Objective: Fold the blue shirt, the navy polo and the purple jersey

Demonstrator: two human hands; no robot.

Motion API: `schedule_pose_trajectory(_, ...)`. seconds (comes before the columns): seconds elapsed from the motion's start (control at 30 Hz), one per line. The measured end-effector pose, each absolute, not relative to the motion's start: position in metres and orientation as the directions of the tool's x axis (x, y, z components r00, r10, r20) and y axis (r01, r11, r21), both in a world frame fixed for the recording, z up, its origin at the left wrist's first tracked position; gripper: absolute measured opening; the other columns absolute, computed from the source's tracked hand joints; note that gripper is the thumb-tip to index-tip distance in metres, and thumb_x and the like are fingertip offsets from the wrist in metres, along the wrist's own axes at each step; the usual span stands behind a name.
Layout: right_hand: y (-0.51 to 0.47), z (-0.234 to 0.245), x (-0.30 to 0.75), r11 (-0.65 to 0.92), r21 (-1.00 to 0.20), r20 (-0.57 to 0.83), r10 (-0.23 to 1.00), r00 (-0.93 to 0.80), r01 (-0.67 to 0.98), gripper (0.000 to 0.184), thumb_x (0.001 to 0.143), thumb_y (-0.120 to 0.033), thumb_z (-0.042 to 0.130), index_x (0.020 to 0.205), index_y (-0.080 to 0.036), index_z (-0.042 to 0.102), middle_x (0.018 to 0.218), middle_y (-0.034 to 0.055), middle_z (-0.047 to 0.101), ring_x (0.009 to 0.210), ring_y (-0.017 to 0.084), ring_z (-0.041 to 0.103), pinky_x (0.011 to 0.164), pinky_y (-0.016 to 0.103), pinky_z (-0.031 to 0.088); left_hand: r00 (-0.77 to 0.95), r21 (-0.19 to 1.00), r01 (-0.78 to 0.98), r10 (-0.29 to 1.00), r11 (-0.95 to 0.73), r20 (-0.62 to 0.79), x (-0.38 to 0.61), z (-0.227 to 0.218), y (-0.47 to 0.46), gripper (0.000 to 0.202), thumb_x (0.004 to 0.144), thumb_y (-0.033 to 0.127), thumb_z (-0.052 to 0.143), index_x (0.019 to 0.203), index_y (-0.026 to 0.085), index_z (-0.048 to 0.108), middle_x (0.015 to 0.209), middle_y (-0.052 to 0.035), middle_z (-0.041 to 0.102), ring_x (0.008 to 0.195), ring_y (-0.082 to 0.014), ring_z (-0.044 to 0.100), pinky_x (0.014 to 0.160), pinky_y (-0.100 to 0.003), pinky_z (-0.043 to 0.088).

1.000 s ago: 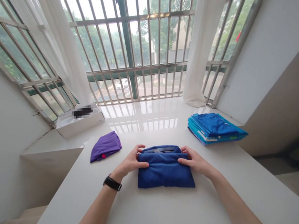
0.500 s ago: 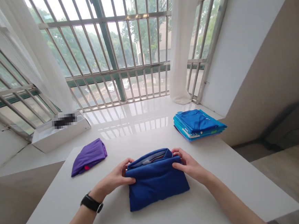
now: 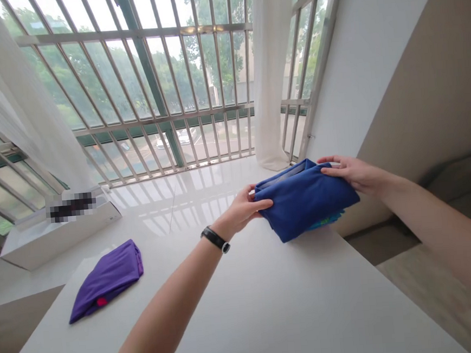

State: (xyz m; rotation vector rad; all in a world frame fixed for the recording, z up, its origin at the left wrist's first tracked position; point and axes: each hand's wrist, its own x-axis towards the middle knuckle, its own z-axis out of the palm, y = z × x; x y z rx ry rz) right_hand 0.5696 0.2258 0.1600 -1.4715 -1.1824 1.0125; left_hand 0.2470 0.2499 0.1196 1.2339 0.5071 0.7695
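We record the folded blue shirt (image 3: 306, 201) clamped between the left hand (image 3: 242, 208) and right hand (image 3: 345, 173), one at each end of its left-to-right long axis, above the far right of the white table (image 3: 270, 304), the right hand nearer the mostly hidden clothing stack (image 3: 324, 223) beneath

A white bench (image 3: 270, 304) carried a folded purple garment (image 3: 107, 279) lying flat near its left edge, a red spot showing at one end. Farther along, a stack of blue clothes (image 3: 324, 221) showed only as a sliver. A white box (image 3: 61, 236) sat on a glossy white ledge (image 3: 188, 196) beyond.
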Motion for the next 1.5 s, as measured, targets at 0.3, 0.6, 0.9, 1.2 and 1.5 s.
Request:
schedule_pose_trajectory(0.3,0.307,0.084,0.601,-0.228,-0.894,-0.084,0.931,0.355,0.386,0.03,0.072,-0.018,0.077,0.099,-0.015,0.064,0.082,0.007,0.074,0.066,0.016,0.068,0.06,0.024,0.054,0.526,0.911,-0.167,0.816,0.376,-0.24,0.316,0.068,0.319,0.055,0.058,0.012,0.089,0.105,0.013,0.061,0.095,-0.0108,0.07,0.084,-0.0217,0.069,0.077,-0.037,0.058)
schedule_pose_trajectory(0.6,0.315,0.058,0.608,-0.214,-0.672,0.155,0.895,0.417,0.709,0.039,0.08,-0.034,0.067,0.111,-0.012,0.063,0.116,0.0189,0.069,0.108,0.03,0.065,0.095,0.044,0.051,0.237,0.773,0.482,0.911,-0.412,0.338,0.33,0.086,0.302,0.057,0.082,0.017,0.062,0.136,0.011,0.046,0.142,-0.0203,0.048,0.133,-0.0297,0.045,0.111,-0.043,0.038)
schedule_pose_trajectory(0.9,0.323,0.027,0.556,-0.085,-0.307,0.192,0.97,0.149,0.948,0.053,0.092,-0.048,0.046,0.137,-0.022,0.053,0.151,0.011,0.046,0.143,0.03,0.034,0.116,0.047,0.027,0.579,0.215,0.678,0.692,-0.702,0.431,0.374,0.043,0.271,0.062,0.095,0.046,0.04,0.143,0.008,0.044,0.149,-0.0181,0.045,0.141,-0.0336,0.034,0.119,-0.05,0.021)
schedule_pose_trajectory(1.2,0.315,0.03,0.546,-0.162,-0.163,0.113,0.977,0.182,0.973,0.064,0.096,-0.054,0.031,0.148,-0.019,0.041,0.157,0.0159,0.035,0.143,0.035,0.034,0.114,0.051,0.03,0.579,0.268,0.641,0.682,-0.719,0.447,0.365,0.034,0.278,0.064,0.094,0.052,0.042,0.142,0.01,0.045,0.149,-0.0174,0.045,0.142,-0.0331,0.033,0.12,-0.051,0.02)
schedule_pose_trajectory(1.5,0.294,0.056,0.529,-0.059,-0.183,0.428,0.894,0.133,0.981,0.062,0.095,-0.048,0.035,0.141,-0.007,0.047,0.15,0.0217,0.043,0.142,0.036,0.034,0.115,0.051,0.03,0.558,0.209,0.69,0.693,-0.693,0.457,0.201,0.036,0.215,0.062,0.094,0.05,0.05,0.145,0.017,0.04,0.158,-0.0184,0.028,0.15,-0.0326,0.016,0.12,-0.053,0.022)
